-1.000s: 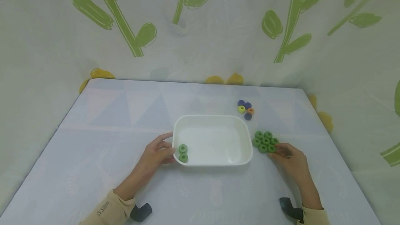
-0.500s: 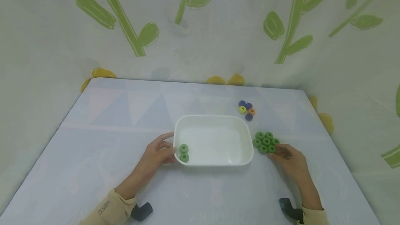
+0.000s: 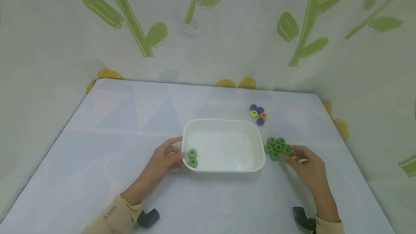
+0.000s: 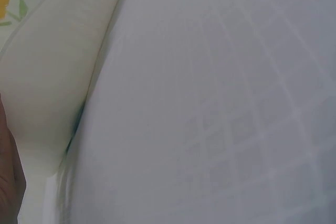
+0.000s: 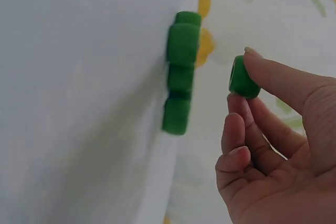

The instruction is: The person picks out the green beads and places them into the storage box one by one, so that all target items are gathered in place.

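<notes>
In the head view a white rectangular tray (image 3: 227, 147) rests mid-table, two green ring-shaped beads (image 3: 192, 157) lying at its left end. My left hand (image 3: 165, 159) holds that end, thumb at the rim and fingers along the outer wall. To the tray's right, my right hand (image 3: 310, 167) pinches one green bead (image 5: 244, 78) between thumb and fingertips. In the right wrist view this bead is raised clear of the table, beside the other green beads (image 5: 181, 45). Their cluster (image 3: 274, 142) sits close to the tray's right wall.
Behind the tray's right corner lies a small group of blue, yellow and orange beads (image 3: 260, 110). A pale patterned cloth covers the table (image 3: 97, 154). A curtain (image 3: 208, 46) printed with leaves hangs behind the far edge.
My right hand has lifted one green bead from the near right side of the cluster, moving slightly up and right. My left hand keeps its hold on the tray.
</notes>
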